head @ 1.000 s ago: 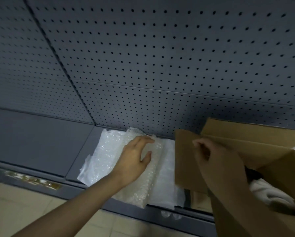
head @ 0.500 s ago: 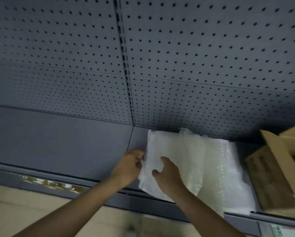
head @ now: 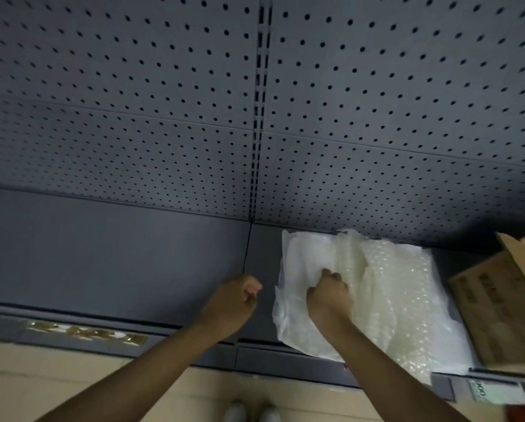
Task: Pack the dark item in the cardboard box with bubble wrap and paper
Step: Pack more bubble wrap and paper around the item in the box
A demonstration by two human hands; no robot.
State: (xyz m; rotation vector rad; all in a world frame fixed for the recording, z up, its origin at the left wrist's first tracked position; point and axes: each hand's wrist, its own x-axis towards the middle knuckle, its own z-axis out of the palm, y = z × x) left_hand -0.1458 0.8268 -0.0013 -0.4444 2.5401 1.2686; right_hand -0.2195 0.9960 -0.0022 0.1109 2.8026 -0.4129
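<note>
A grey metal shelf (head: pixel 109 257) is backed by a perforated panel (head: pixel 377 117), above a beige tiled floor (head: pixel 42 379). On the shelf, bubble wrap (head: pixel 395 287) and white paper (head: pixel 297 269) are gripped by the right hand (head: pixel 328 295). Left of the wrap, the left hand (head: pixel 236 298) is curled, empty. The cardboard box (head: pixel 498 312) is seen right of the wrap.

Left hand (head: pixel 235 298) loosely curled, right hand (head: pixel 329 295) fisted, arms extended

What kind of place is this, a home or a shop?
Probably a shop or stockroom, not a home. The grey pegboard wall and metal shelf look like retail shelving, and a price label sits on the shelf's front edge beside a cardboard box.
</note>
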